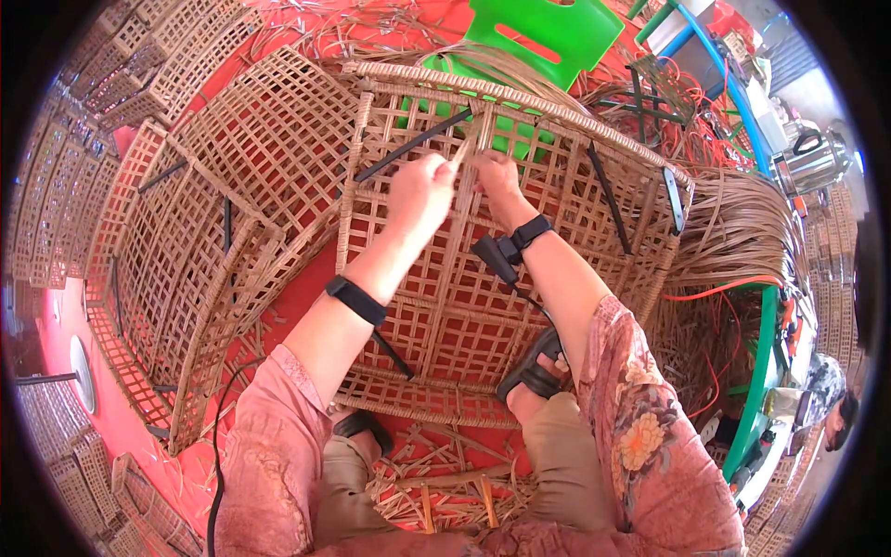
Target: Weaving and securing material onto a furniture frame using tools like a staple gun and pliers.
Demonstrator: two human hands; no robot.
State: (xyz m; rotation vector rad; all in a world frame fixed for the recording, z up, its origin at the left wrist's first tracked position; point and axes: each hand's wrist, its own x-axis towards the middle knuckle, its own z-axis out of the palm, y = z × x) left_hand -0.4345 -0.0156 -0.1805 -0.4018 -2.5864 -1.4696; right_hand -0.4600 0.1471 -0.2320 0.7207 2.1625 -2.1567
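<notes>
A large woven cane panel with an open lattice and a wrapped rim lies before me, tilted, with dark bars across its corners. Over its far middle, my left hand is closed, and a pale flat cane strip sticks up from its fingers. Just right of it, beside the double rib down the panel's middle, my right hand has its fingers curled in. Whatever those fingers pinch is too small to make out. Black straps circle both wrists, and a small black device hangs by the right one.
Another woven cane frame leans at the left. A green plastic stool stands beyond the panel. Bundled cane strips are heaped at the right, near a metal kettle. Cane scraps litter the red floor by my feet.
</notes>
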